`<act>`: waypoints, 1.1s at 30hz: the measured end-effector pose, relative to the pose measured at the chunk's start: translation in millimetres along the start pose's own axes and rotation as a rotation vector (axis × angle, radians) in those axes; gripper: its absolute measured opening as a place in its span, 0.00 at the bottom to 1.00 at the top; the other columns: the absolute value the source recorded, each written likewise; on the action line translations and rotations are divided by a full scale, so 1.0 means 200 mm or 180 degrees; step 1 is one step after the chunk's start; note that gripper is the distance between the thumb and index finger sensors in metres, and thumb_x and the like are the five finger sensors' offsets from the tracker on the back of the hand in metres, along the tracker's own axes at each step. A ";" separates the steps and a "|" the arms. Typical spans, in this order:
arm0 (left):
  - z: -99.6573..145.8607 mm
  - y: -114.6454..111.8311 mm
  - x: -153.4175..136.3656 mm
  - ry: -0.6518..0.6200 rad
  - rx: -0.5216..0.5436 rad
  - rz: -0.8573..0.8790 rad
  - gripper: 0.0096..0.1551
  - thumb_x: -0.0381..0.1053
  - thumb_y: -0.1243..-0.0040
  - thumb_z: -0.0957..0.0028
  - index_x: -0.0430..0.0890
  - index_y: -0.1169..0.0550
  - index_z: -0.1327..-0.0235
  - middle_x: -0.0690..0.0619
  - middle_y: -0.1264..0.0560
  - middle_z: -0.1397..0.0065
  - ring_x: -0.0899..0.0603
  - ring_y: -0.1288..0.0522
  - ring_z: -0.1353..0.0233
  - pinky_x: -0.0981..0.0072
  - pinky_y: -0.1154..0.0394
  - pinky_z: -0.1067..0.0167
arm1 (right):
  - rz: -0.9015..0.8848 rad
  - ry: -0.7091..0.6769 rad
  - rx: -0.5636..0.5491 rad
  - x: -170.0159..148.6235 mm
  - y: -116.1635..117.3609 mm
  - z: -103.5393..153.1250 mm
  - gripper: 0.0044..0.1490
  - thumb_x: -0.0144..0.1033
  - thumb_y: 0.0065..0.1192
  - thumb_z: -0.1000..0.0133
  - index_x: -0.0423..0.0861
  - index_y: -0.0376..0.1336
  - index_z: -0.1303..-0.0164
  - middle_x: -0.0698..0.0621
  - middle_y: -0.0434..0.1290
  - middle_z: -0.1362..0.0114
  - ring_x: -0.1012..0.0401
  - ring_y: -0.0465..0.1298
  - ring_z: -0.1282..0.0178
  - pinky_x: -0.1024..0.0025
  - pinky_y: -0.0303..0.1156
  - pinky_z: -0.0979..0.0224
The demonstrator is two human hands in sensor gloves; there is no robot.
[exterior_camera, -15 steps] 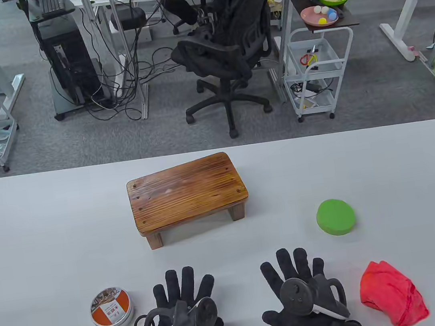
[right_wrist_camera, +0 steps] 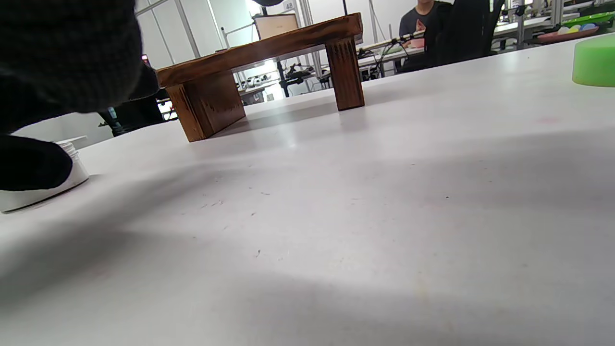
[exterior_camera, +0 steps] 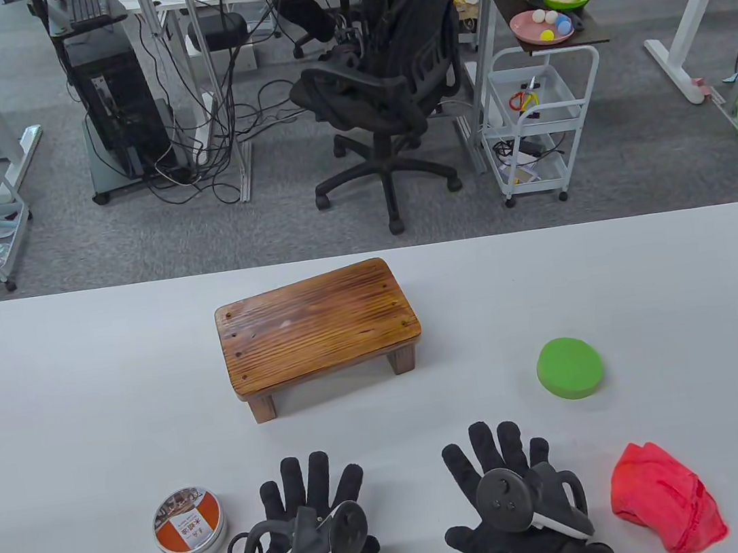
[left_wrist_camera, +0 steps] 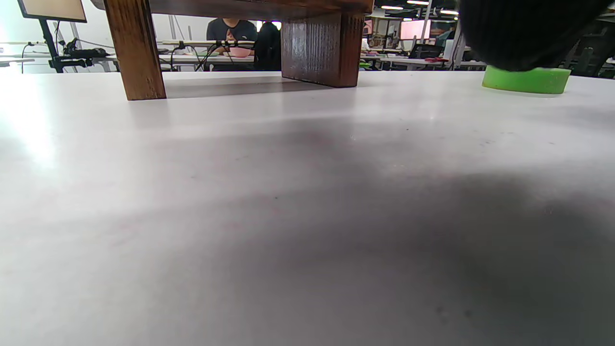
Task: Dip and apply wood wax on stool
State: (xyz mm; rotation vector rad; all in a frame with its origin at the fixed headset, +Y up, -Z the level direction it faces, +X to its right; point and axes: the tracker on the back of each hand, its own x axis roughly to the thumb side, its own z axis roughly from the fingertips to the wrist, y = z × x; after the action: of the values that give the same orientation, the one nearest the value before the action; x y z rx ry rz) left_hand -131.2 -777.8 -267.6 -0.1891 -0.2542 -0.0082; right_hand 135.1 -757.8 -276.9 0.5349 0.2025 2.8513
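Both my hands lie flat on the tabletop (exterior_camera: 50, 403) at its near edge, fingers spread wide, holding nothing: left hand (exterior_camera: 311, 525), right hand (exterior_camera: 510, 500). I judge this a start pose, nothing dipped yet

Layout seems set for reach: wax tin (exterior_camera: 189, 525), lid on, just left of my left hand; red cloth (exterior_camera: 666, 497) just right of my right hand; green sponge pad (exterior_camera: 569, 368) farther right, well apart from the stool

Stool (exterior_camera: 316, 328) stands upright at centre, beyond both hands. Long axis runs left-right, right end skewed slightly far; grain follows it
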 end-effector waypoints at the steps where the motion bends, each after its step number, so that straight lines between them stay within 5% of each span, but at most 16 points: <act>1: 0.00 0.01 -0.01 0.0008 0.0015 0.0057 0.64 0.77 0.40 0.55 0.59 0.60 0.18 0.38 0.66 0.13 0.22 0.70 0.21 0.18 0.63 0.33 | -0.0003 0.0002 0.0001 0.00 0.00 0.00 0.70 0.75 0.70 0.62 0.56 0.40 0.19 0.38 0.33 0.14 0.30 0.34 0.20 0.19 0.34 0.30; 4: -0.01 0.04 -0.04 0.0019 0.0112 0.0328 0.64 0.78 0.41 0.55 0.59 0.61 0.18 0.39 0.65 0.12 0.21 0.68 0.20 0.17 0.63 0.32 | -0.0009 0.0009 -0.0027 0.00 -0.01 0.01 0.70 0.75 0.70 0.62 0.56 0.40 0.19 0.38 0.33 0.14 0.31 0.34 0.20 0.19 0.34 0.30; 8: -0.06 0.11 -0.11 0.0046 0.0315 0.1382 0.63 0.78 0.41 0.54 0.57 0.59 0.18 0.39 0.59 0.11 0.21 0.60 0.18 0.18 0.58 0.30 | -0.0015 0.0008 -0.0026 -0.01 -0.01 0.01 0.70 0.75 0.70 0.62 0.56 0.40 0.19 0.37 0.33 0.14 0.31 0.34 0.20 0.19 0.34 0.30; 14: -0.29 0.13 -0.28 0.0301 -0.0105 0.4001 0.65 0.80 0.43 0.52 0.48 0.58 0.17 0.39 0.49 0.13 0.24 0.47 0.18 0.22 0.49 0.29 | -0.0030 -0.0045 0.0006 0.00 -0.01 0.01 0.70 0.75 0.70 0.62 0.56 0.40 0.19 0.37 0.33 0.14 0.31 0.34 0.20 0.19 0.34 0.30; 20: -0.52 -0.04 -0.35 0.0554 -0.0542 0.6331 0.69 0.81 0.44 0.49 0.42 0.61 0.18 0.37 0.49 0.14 0.24 0.47 0.18 0.25 0.48 0.28 | -0.0101 -0.0061 0.0015 -0.01 -0.01 0.01 0.70 0.74 0.70 0.62 0.55 0.40 0.19 0.37 0.34 0.14 0.31 0.34 0.20 0.19 0.34 0.30; 33: -0.73 -0.18 -0.43 0.1156 -0.0144 0.7374 0.76 0.85 0.40 0.52 0.43 0.64 0.19 0.41 0.53 0.13 0.27 0.51 0.15 0.29 0.46 0.25 | -0.0215 -0.0102 0.0143 -0.02 0.01 0.00 0.70 0.74 0.70 0.62 0.55 0.40 0.19 0.37 0.34 0.14 0.31 0.34 0.20 0.19 0.34 0.30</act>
State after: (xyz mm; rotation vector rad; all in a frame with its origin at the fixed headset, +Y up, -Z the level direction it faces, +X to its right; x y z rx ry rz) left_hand -178.6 -841.2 -421.3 -0.4262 0.4487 2.2277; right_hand 137.6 -760.0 -278.6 0.5714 0.2743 2.7767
